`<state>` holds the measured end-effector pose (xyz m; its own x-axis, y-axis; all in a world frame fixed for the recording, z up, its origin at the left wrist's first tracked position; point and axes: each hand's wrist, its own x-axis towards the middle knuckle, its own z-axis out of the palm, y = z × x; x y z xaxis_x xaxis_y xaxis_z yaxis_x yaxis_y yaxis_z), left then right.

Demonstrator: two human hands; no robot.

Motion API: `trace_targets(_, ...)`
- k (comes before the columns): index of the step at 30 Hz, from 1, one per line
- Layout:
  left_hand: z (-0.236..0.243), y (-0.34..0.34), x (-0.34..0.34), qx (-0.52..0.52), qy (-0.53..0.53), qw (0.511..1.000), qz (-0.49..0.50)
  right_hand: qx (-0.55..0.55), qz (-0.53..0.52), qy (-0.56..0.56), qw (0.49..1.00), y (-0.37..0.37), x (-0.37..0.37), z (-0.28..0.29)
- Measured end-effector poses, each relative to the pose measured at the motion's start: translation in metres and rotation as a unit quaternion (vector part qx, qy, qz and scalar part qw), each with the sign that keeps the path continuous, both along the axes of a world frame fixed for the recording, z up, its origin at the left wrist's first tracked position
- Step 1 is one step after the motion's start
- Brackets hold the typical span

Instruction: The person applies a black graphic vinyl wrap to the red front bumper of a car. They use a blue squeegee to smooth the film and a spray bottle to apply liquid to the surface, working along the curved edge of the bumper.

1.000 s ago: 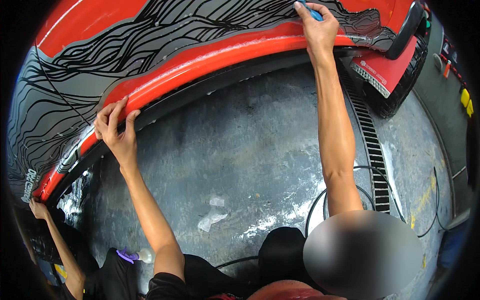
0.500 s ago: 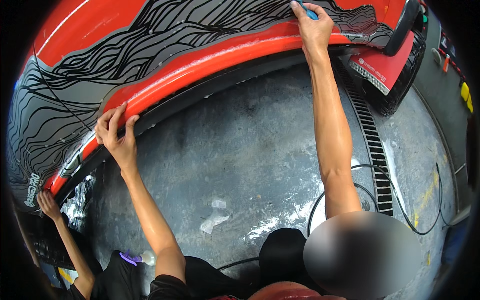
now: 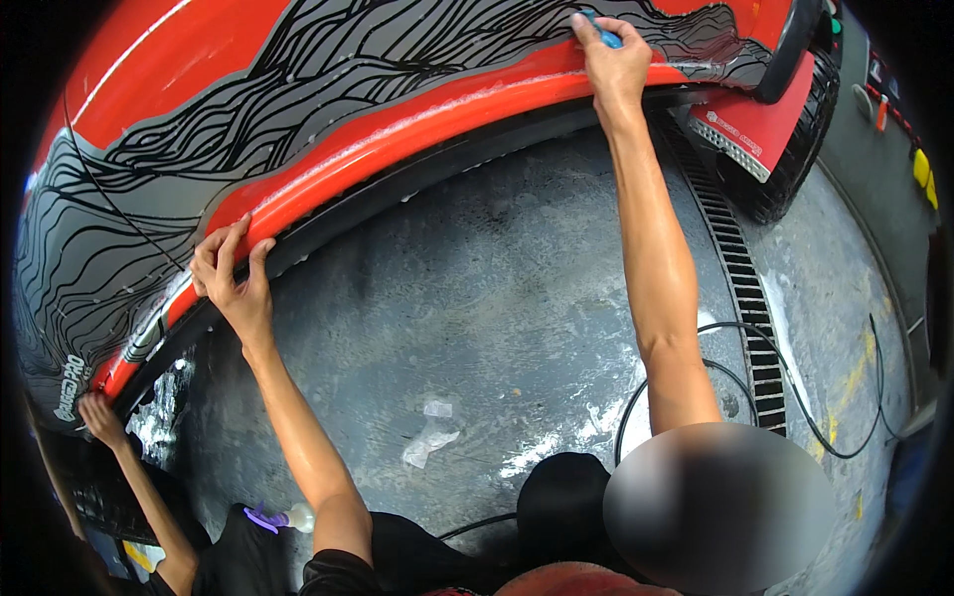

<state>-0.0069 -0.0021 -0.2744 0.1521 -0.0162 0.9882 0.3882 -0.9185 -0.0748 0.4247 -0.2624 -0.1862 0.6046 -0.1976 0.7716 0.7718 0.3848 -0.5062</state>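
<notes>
A red car side panel with grey-and-black wavy-line graphics (image 3: 328,74) stretches across the top. Its red lower sill (image 3: 397,149) is wet and streaked with whitish foam. My right hand (image 3: 618,74) is closed on a small blue squeegee (image 3: 607,38), partly covered by the fingers, against the patterned part above the sill. Farther left, my left hand (image 3: 235,283) rests on the sill with its fingers bent and apart. Its thumb lies near the sill's lower edge, and no tool shows in it.
Another person's hand (image 3: 102,419) touches the sill's far-left end. A purple-and-white spray bottle (image 3: 288,517) is at the lower left. Scraps of clear film (image 3: 431,447) lie on the wet grey floor. A drain grate (image 3: 740,268), black hose (image 3: 795,397) and wheel (image 3: 785,179) are on the right.
My right hand has shifted slightly left and down with the blue squeegee, which now shows more. My left hand stays at the same place on the sill. The view has shifted a little.
</notes>
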Motion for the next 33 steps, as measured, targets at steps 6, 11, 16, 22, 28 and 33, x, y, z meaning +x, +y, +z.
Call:
trace_targets(6,0.0,0.001,0.0,0.008,-0.003,1.0,-0.005,-0.031,-0.033,-0.006,0.999,0.003,0.003,-0.002)
trace_targets(11,-0.002,0.002,-0.007,0.001,0.005,1.0,0.011,-0.097,-0.09,-0.039,0.99,0.013,-0.028,-0.013)
trace_targets(16,-0.002,0.002,-0.007,-0.001,0.005,1.0,0.009,-0.035,-0.036,0.025,0.998,0.016,-0.023,-0.012)
trace_targets(22,-0.001,-0.001,-0.002,-0.009,0.001,1.0,0.005,0.034,-0.059,0.043,0.997,0.008,-0.006,0.001)
trace_targets(28,0.001,-0.001,0.001,0.012,-0.014,1.0,-0.016,0.045,-0.068,0.037,0.996,0.009,0.014,-0.002)
trace_targets(33,-0.002,0.001,-0.004,0.009,-0.009,1.0,-0.009,-0.042,-0.198,-0.086,0.976,0.02,-0.001,-0.023)
